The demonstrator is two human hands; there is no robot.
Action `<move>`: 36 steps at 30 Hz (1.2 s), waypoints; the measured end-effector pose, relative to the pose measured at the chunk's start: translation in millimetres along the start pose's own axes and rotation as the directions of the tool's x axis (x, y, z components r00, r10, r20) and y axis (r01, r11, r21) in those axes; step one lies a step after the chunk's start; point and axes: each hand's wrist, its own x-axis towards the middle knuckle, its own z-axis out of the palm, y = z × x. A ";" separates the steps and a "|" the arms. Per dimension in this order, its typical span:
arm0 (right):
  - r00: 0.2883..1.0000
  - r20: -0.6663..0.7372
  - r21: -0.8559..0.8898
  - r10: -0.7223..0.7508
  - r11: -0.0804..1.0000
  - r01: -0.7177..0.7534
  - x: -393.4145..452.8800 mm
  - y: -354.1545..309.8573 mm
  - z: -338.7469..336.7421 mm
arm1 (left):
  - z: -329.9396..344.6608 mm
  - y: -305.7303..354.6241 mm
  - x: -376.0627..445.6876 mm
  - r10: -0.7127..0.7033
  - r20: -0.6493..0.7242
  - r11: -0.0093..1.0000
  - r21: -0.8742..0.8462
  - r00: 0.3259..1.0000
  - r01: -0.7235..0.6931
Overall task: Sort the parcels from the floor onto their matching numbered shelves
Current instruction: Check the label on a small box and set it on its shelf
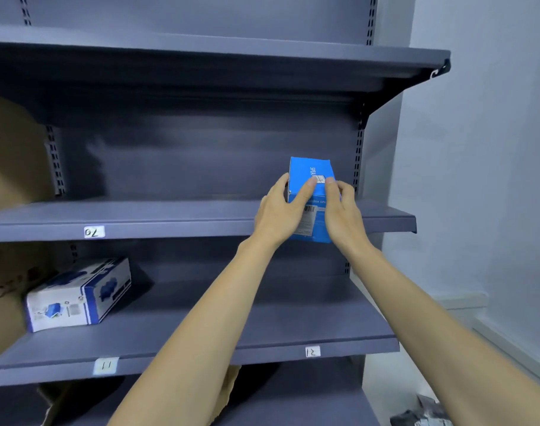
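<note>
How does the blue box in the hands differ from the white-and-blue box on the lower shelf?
The blue box is solid blue; the white-and-blue box is mostly white. The blue box is gripped by the left hand and right hand at the 02-labelled shelf; the white-and-blue box lies unheld one shelf lower, above label 11. The blue box looks smaller. Both are printed cardboard boxes.

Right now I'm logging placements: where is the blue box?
In the head view, the blue box is right of centre, held between the left hand and right hand at the front edge of the shelf tagged 02, near its right end.
</note>
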 end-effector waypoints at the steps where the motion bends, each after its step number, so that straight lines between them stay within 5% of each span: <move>1: 1.000 0.002 0.009 0.017 1.000 -0.017 7.6 3.1 0.8 | 1.0 -1.3 7.9 0.004 -0.006 1.000 0.012 1.000 -0.003; 10: 0.993 0.078 -0.082 0.091 0.993 -0.085 84.1 19.0 10.1 | 11.7 -25.9 84.5 -0.115 0.068 0.974 0.202 0.991 0.099; 21: 0.982 0.175 -0.070 0.077 0.995 -0.066 144.4 53.3 15.5 | 28.1 -57.1 121.7 -0.171 0.070 0.984 -0.032 0.983 0.174; 36: 0.953 0.268 0.080 0.144 0.982 -0.171 184.8 70.5 34.5 | 42.6 -61.4 157.0 -0.285 0.038 0.945 0.181 0.958 0.274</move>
